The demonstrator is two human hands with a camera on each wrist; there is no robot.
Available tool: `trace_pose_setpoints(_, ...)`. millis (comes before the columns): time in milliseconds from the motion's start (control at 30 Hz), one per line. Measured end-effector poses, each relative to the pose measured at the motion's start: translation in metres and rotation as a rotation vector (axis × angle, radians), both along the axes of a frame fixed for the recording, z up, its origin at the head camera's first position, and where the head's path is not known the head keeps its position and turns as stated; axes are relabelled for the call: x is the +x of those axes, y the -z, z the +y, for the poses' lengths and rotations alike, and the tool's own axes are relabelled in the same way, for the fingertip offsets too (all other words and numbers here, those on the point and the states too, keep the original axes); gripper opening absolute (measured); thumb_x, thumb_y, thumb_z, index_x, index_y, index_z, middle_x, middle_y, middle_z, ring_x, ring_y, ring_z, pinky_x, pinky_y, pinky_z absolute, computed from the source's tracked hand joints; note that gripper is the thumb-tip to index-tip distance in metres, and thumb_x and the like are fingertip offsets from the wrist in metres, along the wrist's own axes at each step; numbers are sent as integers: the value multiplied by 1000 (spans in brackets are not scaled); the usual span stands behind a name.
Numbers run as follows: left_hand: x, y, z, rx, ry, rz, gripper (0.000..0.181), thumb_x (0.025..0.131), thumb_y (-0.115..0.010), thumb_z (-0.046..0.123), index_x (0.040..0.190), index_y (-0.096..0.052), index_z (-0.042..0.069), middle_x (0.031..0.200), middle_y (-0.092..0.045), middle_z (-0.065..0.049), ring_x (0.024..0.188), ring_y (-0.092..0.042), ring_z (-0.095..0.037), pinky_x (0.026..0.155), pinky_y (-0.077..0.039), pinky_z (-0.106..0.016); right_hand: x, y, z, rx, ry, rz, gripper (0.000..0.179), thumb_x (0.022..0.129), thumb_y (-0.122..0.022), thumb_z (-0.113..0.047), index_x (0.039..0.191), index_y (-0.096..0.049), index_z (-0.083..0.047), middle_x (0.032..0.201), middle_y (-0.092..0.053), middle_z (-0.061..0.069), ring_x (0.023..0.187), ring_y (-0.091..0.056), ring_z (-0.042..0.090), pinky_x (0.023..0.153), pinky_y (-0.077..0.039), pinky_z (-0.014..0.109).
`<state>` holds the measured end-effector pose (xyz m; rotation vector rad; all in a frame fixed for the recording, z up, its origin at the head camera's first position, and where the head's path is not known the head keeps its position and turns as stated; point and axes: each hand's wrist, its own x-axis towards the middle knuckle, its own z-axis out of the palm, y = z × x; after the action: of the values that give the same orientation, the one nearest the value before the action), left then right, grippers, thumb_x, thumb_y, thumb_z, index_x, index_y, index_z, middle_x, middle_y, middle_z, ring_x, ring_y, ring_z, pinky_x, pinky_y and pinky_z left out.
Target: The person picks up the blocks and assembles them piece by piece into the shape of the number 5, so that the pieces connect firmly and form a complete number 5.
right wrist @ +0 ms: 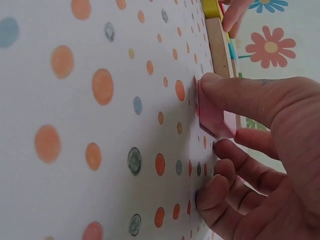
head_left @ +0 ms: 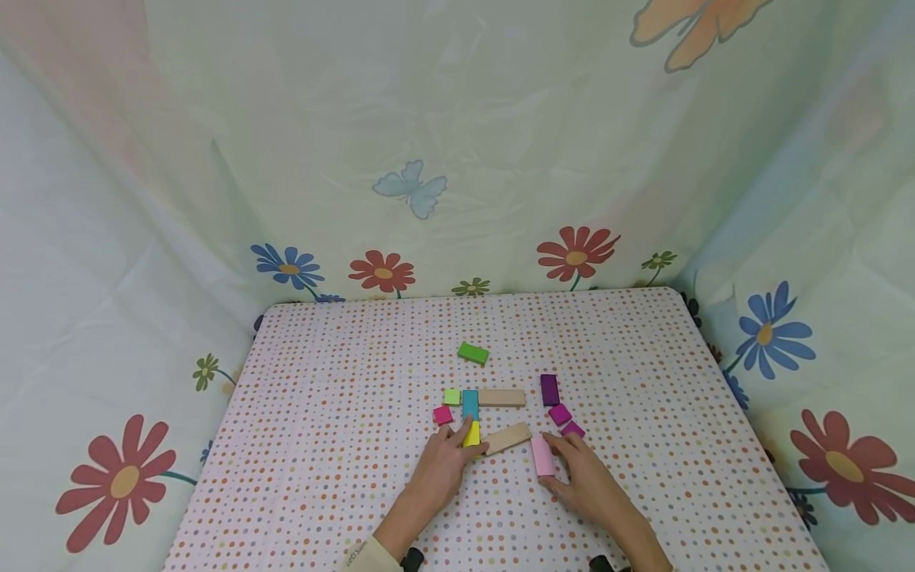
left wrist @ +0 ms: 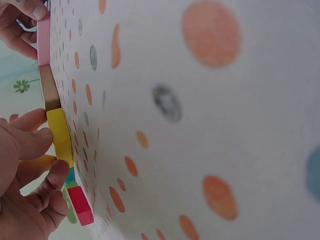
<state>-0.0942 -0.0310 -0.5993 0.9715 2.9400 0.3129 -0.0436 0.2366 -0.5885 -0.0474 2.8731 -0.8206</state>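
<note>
My left hand (head_left: 438, 467) is at a yellow block (head_left: 472, 435), its thumb and fingers pinching it near the ends. In the left wrist view the yellow block (left wrist: 60, 135) lies on the cloth between these fingers. My right hand (head_left: 589, 485) pinches a light pink block (head_left: 542, 456) between thumb and fingers. The pink block (right wrist: 212, 112) lies low along the tabletop in the right wrist view. Between the two hands a plain wooden plank (head_left: 507, 438) lies slanted, with one end by the yellow block and the other near the pink one. A blue block (head_left: 469, 403) adjoins the yellow one.
A second wooden plank (head_left: 502, 398) extends right from the blue block. To the left lie a lime block (head_left: 452, 396) and a hot-pink block (head_left: 442, 415). A green block (head_left: 472, 353) lies farther back. On the right are a dark purple block (head_left: 550, 389) and two magenta blocks (head_left: 560, 415).
</note>
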Motion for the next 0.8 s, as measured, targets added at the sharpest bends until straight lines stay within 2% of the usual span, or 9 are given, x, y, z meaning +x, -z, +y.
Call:
trace_pose_setpoints(267, 0, 1, -1, -12, 1, -4, 49, 97, -71, 5, 136, -73, 35, 162, -54, -11, 82, -38, -12, 64, -27, -20, 1, 0, 2, -23, 7, -15, 71, 85, -90, -28, 145, -62, -5, 116, -62, 2, 87, -45, 9, 72, -40, 25)
trace_pose_setpoints(433, 0, 1, -1, -20, 0, 2, 50, 96, -72, 5, 137, -73, 35, 162, -54, -11, 83, -40, -12, 64, -29, -20, 1, -2, 3, -41, 14, -25, 71, 84, -90, -27, 146, -61, -4, 111, -59, 0, 83, -44, 8, 69, -39, 22)
trace_pose_setpoints(667, 0, 2, 0, -20, -4, -2, 50, 96, -72, 6, 137, -72, 35, 162, -54, -11, 85, -42, -12, 65, -32, -20, 1, -3, 8, -80, -13, -14, 78, 85, -90, -30, 149, -57, -1, 114, -60, 1, 84, -43, 6, 70, -39, 22)
trace_pose_setpoints(800, 0, 1, 0, -18, -4, -11, 49, 97, -72, 7, 137, -72, 35, 162, -53, -11, 85, -42, -12, 65, -31, -20, -3, -6, 14, -136, 26, 34, 75, 88, -87, -32, 148, -56, 2, 109, -63, 1, 78, -45, 5, 65, -41, 21)
